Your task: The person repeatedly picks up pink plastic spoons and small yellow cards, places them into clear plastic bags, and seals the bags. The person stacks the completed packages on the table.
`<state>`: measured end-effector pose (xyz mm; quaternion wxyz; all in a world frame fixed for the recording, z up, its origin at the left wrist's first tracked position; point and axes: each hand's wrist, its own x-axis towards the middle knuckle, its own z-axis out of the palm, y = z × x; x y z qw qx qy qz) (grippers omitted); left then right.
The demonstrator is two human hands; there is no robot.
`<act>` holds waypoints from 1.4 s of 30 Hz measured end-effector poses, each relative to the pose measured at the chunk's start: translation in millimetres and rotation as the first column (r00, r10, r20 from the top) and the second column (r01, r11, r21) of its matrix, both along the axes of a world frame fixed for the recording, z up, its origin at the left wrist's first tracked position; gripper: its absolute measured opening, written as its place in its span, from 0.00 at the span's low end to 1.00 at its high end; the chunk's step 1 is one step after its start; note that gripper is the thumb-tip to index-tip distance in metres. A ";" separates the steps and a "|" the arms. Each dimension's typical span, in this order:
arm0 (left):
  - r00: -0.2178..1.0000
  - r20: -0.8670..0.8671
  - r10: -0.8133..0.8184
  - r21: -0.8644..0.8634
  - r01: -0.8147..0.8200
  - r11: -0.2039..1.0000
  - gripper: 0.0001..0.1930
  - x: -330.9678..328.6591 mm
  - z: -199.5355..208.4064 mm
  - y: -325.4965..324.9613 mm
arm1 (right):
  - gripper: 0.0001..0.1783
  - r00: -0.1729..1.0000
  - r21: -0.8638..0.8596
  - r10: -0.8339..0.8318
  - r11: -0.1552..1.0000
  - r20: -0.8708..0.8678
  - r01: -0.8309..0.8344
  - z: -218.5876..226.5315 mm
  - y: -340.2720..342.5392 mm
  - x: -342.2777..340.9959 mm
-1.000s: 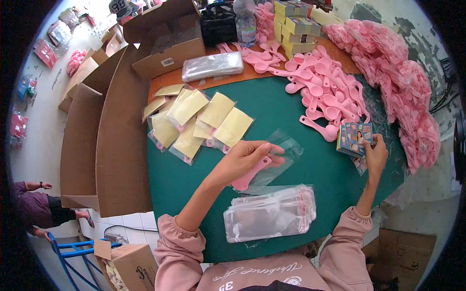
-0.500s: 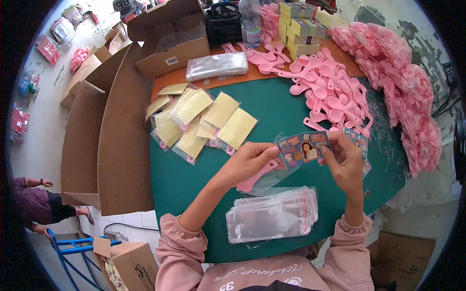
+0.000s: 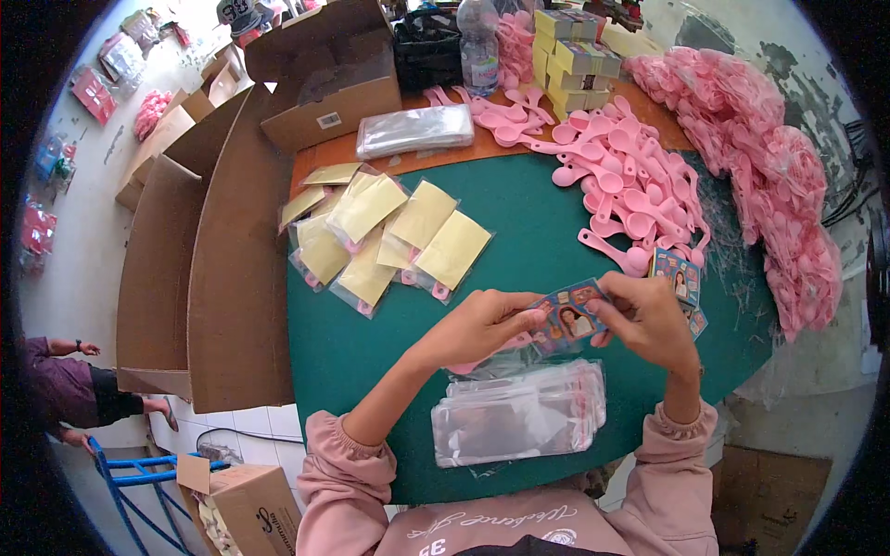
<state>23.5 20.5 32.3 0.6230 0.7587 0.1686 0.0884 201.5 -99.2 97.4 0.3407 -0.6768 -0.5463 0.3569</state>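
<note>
Between my hands is a colourful printed card (image 3: 567, 321), tilted, with a picture of a person on it. My right hand (image 3: 647, 317) pinches its right end. My left hand (image 3: 489, 324) is closed at the card's left end, gripping a clear plastic bag (image 3: 513, 361) that hangs below. Inside the bag a pink spoon (image 3: 471, 365) shows partly, mostly covered by the left hand. Just under the hands lies a stack of clear plastic bags (image 3: 510, 424). More printed cards (image 3: 675, 276) rest beyond my right hand.
Several filled bags with pale yellow backs (image 3: 371, 208) lie left on the green table top (image 3: 371, 371). Loose pink spoons (image 3: 640, 190) are heaped at right, beside bagged spoons (image 3: 769, 157). Cardboard boxes (image 3: 236, 250) stand left. Card stacks (image 3: 575, 69) and a bottle (image 3: 479, 56) are at the back.
The card and bag have come down nearer to me, and the card is tilted more. My right hand has turned and moved lower, still pinching the card.
</note>
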 end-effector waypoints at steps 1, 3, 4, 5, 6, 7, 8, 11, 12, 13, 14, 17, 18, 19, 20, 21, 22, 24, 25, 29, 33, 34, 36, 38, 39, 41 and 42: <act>1.000 0.001 -0.001 0.001 0.001 1.000 0.16 0.5 -0.2 1.0 | 0.07 1.000 0.001 -0.001 1.000 0.001 0.001 0.0 -0.1 0.0; 0.999 -0.032 -0.005 0.044 0.007 0.999 0.17 0.4 -0.6 3.7 | 0.07 0.990 0.023 -0.023 0.999 -0.142 0.027 -1.1 -0.2 -0.3; 0.999 -0.032 -0.008 0.045 0.009 0.999 0.17 0.9 1.1 3.4 | 0.07 0.990 0.023 -0.026 0.999 -0.142 0.029 -2.0 0.5 -0.3; 0.998 -0.018 -0.057 -0.005 0.057 0.998 0.18 1.2 4.2 2.7 | 0.07 0.996 0.040 0.085 0.996 -0.019 -0.085 -4.4 2.4 -0.8; 0.995 -0.002 -0.104 -0.055 0.104 0.993 0.19 1.6 6.7 2.0 | 0.08 0.975 0.042 0.194 0.979 0.105 -0.199 -7.3 4.1 -1.3; 0.995 -0.004 -0.104 -0.056 0.104 0.993 0.19 1.8 7.9 0.9 | 0.09 0.969 -0.016 0.232 0.973 0.081 -0.232 -10.7 4.9 -2.6; 0.995 0.000 -0.096 -0.016 0.096 0.995 0.22 2.6 8.8 -0.5 | 0.09 0.969 -0.017 0.233 0.972 0.079 -0.232 -15.1 6.2 -4.5; 0.997 -0.055 -0.055 0.078 0.059 0.995 0.28 5.8 11.4 -5.5 | 0.12 0.914 0.003 0.222 0.972 0.340 -0.237 -21.4 10.5 -12.7; 0.993 -0.113 -0.014 0.134 0.029 0.991 0.31 6.6 11.6 -7.4 | 0.12 0.914 0.001 0.219 0.972 0.341 -0.233 -25.3 10.8 -10.5; 0.993 -0.114 -0.013 0.135 0.029 0.990 0.31 5.8 9.4 -8.6 | 0.11 0.937 0.095 0.248 0.956 0.245 -0.278 -33.2 12.9 -7.5; 0.995 -0.089 0.047 0.188 -0.029 0.982 0.32 4.9 5.4 -9.4 | 0.10 0.947 0.192 0.285 0.931 0.149 -0.310 -39.6 14.3 -4.4; 0.985 -0.150 -0.085 0.197 0.114 0.974 0.32 -1.4 3.0 7.2 | 0.08 0.984 0.032 0.169 0.985 -0.062 -0.167 -50.6 14.5 4.9; 0.935 -0.227 -0.273 0.140 0.309 0.941 0.31 -4.7 4.8 16.9 | 0.08 0.984 0.033 0.167 0.986 -0.062 -0.165 -53.2 14.4 10.6; 0.933 -0.225 -0.280 0.137 0.315 0.939 0.31 -5.1 -0.2 25.4 | 0.06 0.987 0.053 0.135 0.990 -0.089 -0.130 -58.5 14.6 18.9; 0.931 -0.139 -0.339 0.156 0.358 0.920 0.33 -7.3 -3.7 33.2 | 0.07 0.987 0.079 0.109 0.992 -0.115 -0.100 -61.5 15.3 25.4; 0.917 -0.053 -0.396 0.180 0.399 0.899 0.35 -8.9 -6.5 37.5 | 0.08 0.974 -0.041 0.049 0.997 -0.219 -0.060 -67.7 16.4 31.2; 0.917 -0.053 -0.396 0.181 0.398 0.899 0.35 -10.8 -9.7 40.1 | 0.08 0.974 -0.040 0.050 0.997 -0.219 -0.060 -63.8 17.1 27.9; 0.948 -0.007 -0.318 -0.161 0.313 0.936 0.37 -12.9 -14.1 43.4 | 0.06 0.891 -0.030 0.051 0.997 -0.451 -0.072 -51.5 18.2 18.3; 0.953 -0.002 -0.303 -0.104 0.301 0.948 0.39 -12.7 -14.4 44.5 | 0.06 0.891 -0.030 0.052 0.997 -0.452 -0.073 -50.5 18.8 18.2; 0.949 0.111 -0.295 -0.098 0.306 0.947 0.39 -11.0 -17.6 42.2 | 0.10 0.872 -0.106 0.028 0.990 -0.490 -0.091 -63.9 17.9 29.9; 0.977 0.020 -0.214 -0.176 0.215 0.961 0.40 -9.9 -11.1 41.0 | 0.20 0.903 -0.110 0.017 0.991 -0.430 -0.071 -61.4 16.9 34.2; 0.989 0.006 -0.145 -0.219 0.143 0.965 0.39 -11.3 -15.7 41.8 | 0.20 0.902 -0.110 0.021 0.991 -0.431 -0.076 -54.7 17.0 32.0; 0.996 0.055 -0.064 -0.300 0.077 0.951 0.38 -13.3 -27.8 45.7 | 0.24 0.723 -0.063 -0.002 0.996 -0.690 -0.057 -39.4 16.4 27.4; 0.995 0.100 0.016 -0.379 0.023 0.925 0.36 -12.6 -29.1 45.0 | 0.26 0.747 -0.058 0.029 0.994 -0.664 -0.091 -36.3 14.9 25.7; 0.984 0.141 0.106 -0.500 -0.021 0.866 0.35 -10.5 -28.0 41.6 | 0.28 0.768 -0.056 0.061 0.991 -0.638 -0.125 -35.7 14.6 24.6; 0.966 0.171 0.196 -0.616 -0.050 0.786 0.33 -6.3 -27.0 35.3 | 0.27 0.774 -0.048 0.053 0.993 -0.631 -0.108 -45.1 16.8 22.2; 0.958 0.206 0.201 -0.649 -0.020 0.760 0.32 -5.3 -26.3 32.5 | 0.27 0.779 -0.040 0.047 0.995 -0.625 -0.092 -48.9 17.7 21.2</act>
